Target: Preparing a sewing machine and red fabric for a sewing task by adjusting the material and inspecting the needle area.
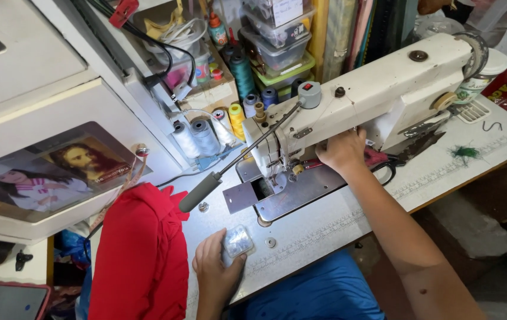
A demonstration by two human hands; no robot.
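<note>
My left hand [215,272] rests at the near edge of the sewing table [324,228] and grips a small clear plastic box [237,242] holding small items. My right hand [343,150] reaches under the arm of the cream sewing machine [378,89], beside the needle area; its fingers are hidden, so whether it holds anything cannot be told. The metal slide plate [240,196] by the needle is pulled aside, leaving a dark opening. Red-handled scissors [381,160] lie just right of that hand.
Red fabric [141,255] hangs over the table's left end, blue cloth [319,293] lies near my lap. Several thread cones [206,133] stand behind the machine, with stacked plastic containers [277,41]. A grey-handled lamp arm [203,189] crosses the front. Green thread scraps [466,153] lie at right.
</note>
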